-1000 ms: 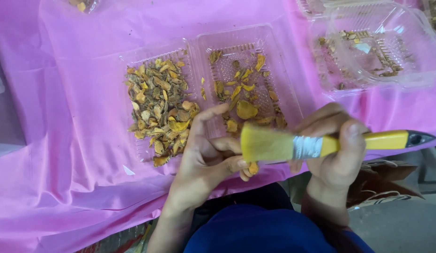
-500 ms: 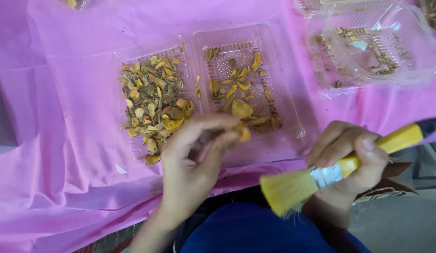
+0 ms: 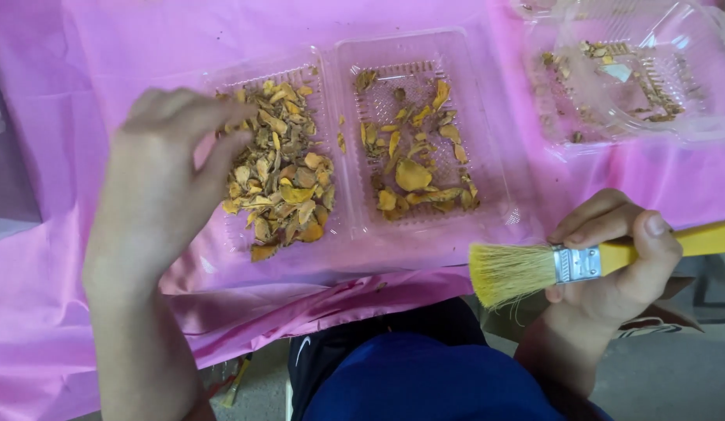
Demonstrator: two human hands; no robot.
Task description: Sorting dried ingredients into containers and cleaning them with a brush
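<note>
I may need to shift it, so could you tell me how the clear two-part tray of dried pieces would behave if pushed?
The tray looks thin and probably flexes. It should slide lightly on the pink cloth. The loose dried pieces may scatter.

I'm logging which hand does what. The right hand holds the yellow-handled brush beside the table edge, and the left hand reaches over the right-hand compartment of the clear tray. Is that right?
Not quite. In the head view the left hand reaches over the left-hand compartment of the clear tray, the one piled with dried yellow pieces. The right hand does hold the yellow-handled brush beside the table edge.
</note>
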